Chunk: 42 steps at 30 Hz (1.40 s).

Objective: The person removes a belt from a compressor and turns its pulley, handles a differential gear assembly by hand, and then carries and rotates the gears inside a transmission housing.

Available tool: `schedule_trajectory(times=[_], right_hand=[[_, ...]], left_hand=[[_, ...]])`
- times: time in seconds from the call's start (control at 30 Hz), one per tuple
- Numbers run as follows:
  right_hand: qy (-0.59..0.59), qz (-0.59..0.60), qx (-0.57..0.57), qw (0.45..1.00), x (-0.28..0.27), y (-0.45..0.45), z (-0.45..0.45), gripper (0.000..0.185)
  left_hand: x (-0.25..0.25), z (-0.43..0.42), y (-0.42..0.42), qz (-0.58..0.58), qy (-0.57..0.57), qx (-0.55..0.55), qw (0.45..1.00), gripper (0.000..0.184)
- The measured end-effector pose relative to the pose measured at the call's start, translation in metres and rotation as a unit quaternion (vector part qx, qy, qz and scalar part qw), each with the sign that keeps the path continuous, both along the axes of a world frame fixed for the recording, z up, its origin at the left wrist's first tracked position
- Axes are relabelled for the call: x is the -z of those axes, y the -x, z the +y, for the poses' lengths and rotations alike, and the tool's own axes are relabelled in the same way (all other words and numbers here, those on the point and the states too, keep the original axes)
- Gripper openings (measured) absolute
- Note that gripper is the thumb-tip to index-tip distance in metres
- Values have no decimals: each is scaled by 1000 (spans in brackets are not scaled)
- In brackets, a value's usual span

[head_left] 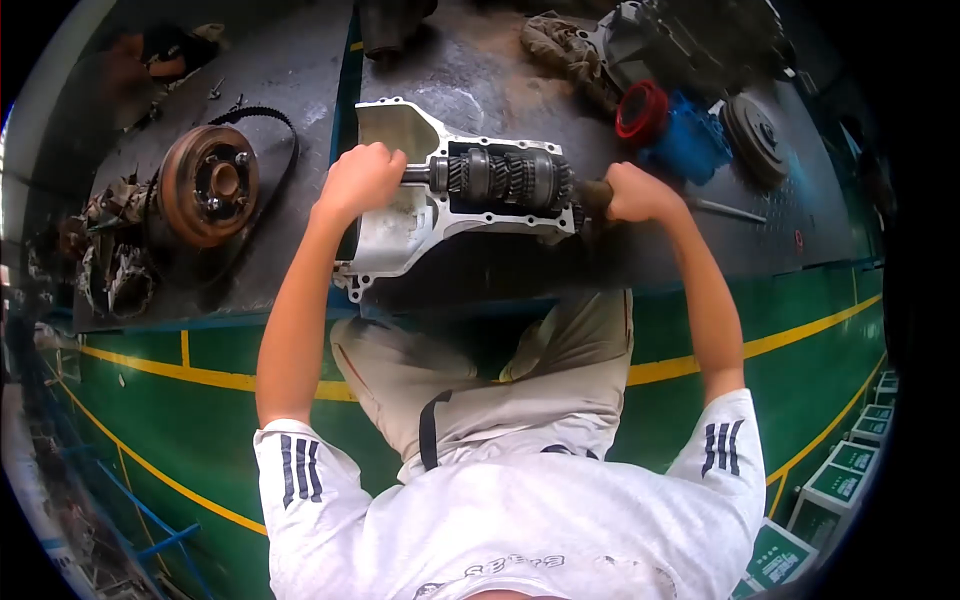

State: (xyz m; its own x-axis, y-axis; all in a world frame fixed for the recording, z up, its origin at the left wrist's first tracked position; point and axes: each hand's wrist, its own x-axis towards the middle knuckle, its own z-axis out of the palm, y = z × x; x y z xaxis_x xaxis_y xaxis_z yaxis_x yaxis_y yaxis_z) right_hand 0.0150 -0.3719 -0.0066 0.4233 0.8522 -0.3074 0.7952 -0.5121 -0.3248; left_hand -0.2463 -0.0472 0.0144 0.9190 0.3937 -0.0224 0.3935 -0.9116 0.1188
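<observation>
An open silver gearbox housing point(405, 240) lies on the dark workbench point(300, 85), with a gear shaft assembly point(505, 178) lying along its cavity. My left hand point(367, 178) is closed round the left end of the shaft, over the flared part of the housing. At the opposite end, my right hand point(637, 193) is wrapped round the brownish end piece point(595, 197) that extends past the housing. The gears between my hands show from above. My palms and the gripped surfaces are hidden.
On the left are a rusty drum point(208, 186), a black belt point(285, 122) and metal parts. To the right lie a blue part point(690, 140), a red ring point(641, 110), a pulley point(757, 138) and a rod point(730, 210). A large casting point(690, 45) stands behind.
</observation>
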Motion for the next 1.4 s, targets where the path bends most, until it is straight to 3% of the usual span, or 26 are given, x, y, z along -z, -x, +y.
schedule_trajectory(times=[0.17,0.3,0.43,0.47,0.53,0.6,0.67,0.73,0.8,0.9,1.03,1.17,1.27,1.33,1.4], right_hand=[[107,47,-28,993,-4,-24,16,32],[-20,-106,2,994,19,-10,8,25],[-154,-269,90,946,53,11,0,20],[-213,-310,123,918,59,16,-1,20],[-212,-327,124,912,66,21,-2,18],[-257,-342,136,894,70,20,-1,16],[-254,-338,131,897,71,16,-3,17],[-204,-333,114,914,58,18,-3,17],[-135,-264,97,950,41,11,-2,20],[-98,-183,58,976,24,-2,3,19],[-62,-118,25,991,2,3,7,22],[-91,-63,-39,993,43,-39,-2,26],[-59,-80,-7,995,-13,-1,6,26],[19,12,-37,999,-17,-4,11,26],[26,2,-27,999,-14,-4,10,26]], left_hand=[[7,-10,13,17,-22,20,999,39],[0,-25,21,-49,33,-79,995,49],[-5,-31,20,-42,71,-128,988,55],[-8,-37,23,-45,71,-127,988,55],[-12,-52,37,-213,54,-3,976,57],[-43,-89,59,-355,315,114,873,61],[-69,-131,91,-418,590,202,661,60],[-97,-161,124,-423,659,257,566,65],[-107,-167,134,-442,655,332,515,69],[-109,-167,136,-466,644,348,498,69],[-105,-167,128,-487,622,333,514,69],[-93,-167,115,-500,596,310,546,68],[-86,-166,108,-508,575,296,569,68],[-80,-166,105,-509,562,287,585,68],[-78,-166,102,-514,550,282,595,68]])
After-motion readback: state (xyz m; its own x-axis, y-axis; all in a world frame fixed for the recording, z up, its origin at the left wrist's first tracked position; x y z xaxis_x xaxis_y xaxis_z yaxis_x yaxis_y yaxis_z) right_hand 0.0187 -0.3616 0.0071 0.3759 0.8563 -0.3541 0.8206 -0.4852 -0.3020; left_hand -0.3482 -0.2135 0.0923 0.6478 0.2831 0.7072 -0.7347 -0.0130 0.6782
